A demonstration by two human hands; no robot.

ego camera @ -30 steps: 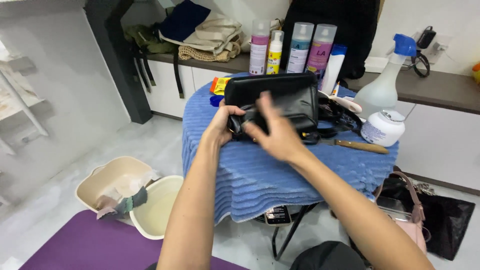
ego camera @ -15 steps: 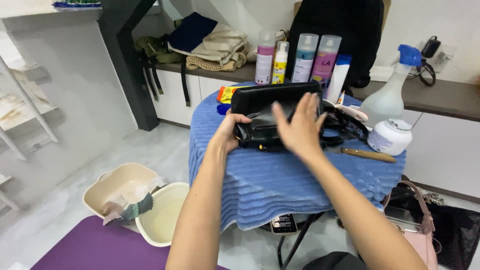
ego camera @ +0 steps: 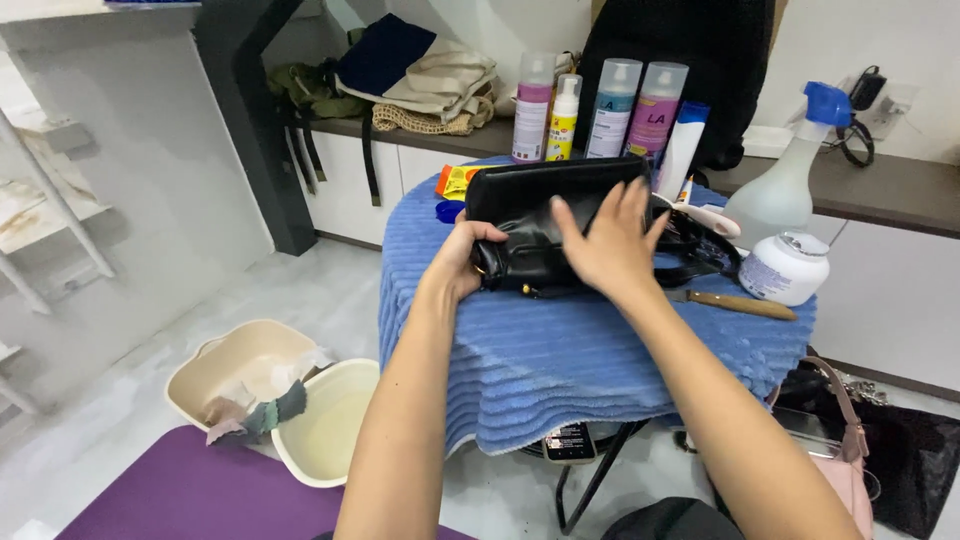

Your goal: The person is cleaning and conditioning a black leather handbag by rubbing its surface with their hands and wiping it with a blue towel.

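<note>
A black leather bag (ego camera: pixel 560 225) lies in the middle of a small round surface (ego camera: pixel 590 350) covered with a blue ribbed towel. The left hand (ego camera: pixel 462 258) grips the bag at its 9 o'clock end, fingers curled around the edge and closed on it. The right hand (ego camera: pixel 610 240) lies flat on top of the bag with fingers spread, pressing on it and pinching nothing. The leather looks soft and a little shiny, so I think it bends easily and may slide under a palm; it seems light, and the firm end or the upper rim is the best place to take it. At 3 o'clock from the bag stand a white jar (ego camera: pixel 787 267) and a clear spray bottle (ego camera: pixel 785 190), and a wooden-handled tool (ego camera: pixel 735 303) lies near the jar. At 12 o'clock there is a row of spray cans (ego camera: pixel 600 110). On the floor at 8 o'clock are two cream basins (ego camera: pixel 270 400), just beside a purple mat (ego camera: pixel 190 495).
</note>
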